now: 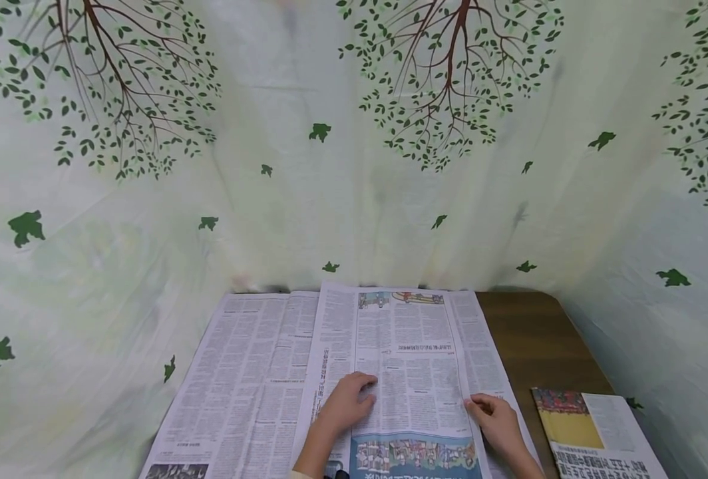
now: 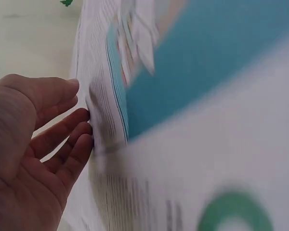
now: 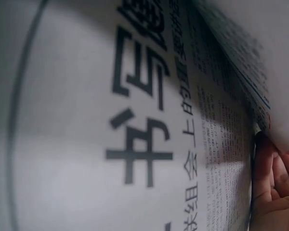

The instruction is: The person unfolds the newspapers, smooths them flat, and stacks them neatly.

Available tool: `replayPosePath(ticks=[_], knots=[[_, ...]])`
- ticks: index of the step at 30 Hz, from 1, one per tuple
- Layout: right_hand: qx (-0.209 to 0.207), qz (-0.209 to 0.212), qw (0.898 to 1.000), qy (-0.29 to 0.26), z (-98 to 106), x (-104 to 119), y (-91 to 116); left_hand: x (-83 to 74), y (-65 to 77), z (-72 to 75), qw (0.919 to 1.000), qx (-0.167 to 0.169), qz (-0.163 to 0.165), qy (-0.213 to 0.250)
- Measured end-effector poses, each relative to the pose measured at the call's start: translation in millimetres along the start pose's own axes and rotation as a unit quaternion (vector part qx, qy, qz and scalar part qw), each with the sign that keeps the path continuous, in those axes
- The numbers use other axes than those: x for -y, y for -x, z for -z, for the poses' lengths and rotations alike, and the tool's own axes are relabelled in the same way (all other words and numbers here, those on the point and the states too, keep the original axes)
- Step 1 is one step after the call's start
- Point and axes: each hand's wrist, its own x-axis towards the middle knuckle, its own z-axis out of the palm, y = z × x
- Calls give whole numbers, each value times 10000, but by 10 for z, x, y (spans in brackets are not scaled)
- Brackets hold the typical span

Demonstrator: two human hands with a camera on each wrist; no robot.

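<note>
I've got the top newspaper sheet [image 1: 416,379] between the hands, long axis running away from me. Right hand [image 1: 498,422] is nearer its right edge, pinching it. Left hand [image 1: 348,402]: fingers loose, lying over its left part, partly in the way. Spread newspaper [image 1: 228,372] left of it; folded paper [image 1: 599,436] right; printed curtain [image 1: 384,226] beyond its far end.

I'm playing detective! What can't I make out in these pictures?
Head view: middle newspaper sheet, small print too tiny.
Head view: yellow-pictured newspaper, cut off by bottom edge.
Left wrist view: green ring, blurred, cut off below.
Right wrist view: right hand, cut off by right edge.
</note>
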Motion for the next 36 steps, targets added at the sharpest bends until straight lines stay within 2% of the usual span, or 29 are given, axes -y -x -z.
replayPosePath(ticks=[7,15,22,27,36], knots=[[-114,105,9998,79,-16,4,13,-188,-110,-125,9988,175,-305,348],[-85,124,9998,146,-17,10,3,-322,-233,-241,9978,204,-342,535],[-59,-64,9999,-55,-7,15,16,-523,-352,-396,9953,512,-554,611],[-204,-176,9984,-490,-39,10,17,-646,-414,-501,9934,614,-617,742],[-605,-76,9979,-198,-71,30,40,-805,-498,-646,9911,690,-728,872]])
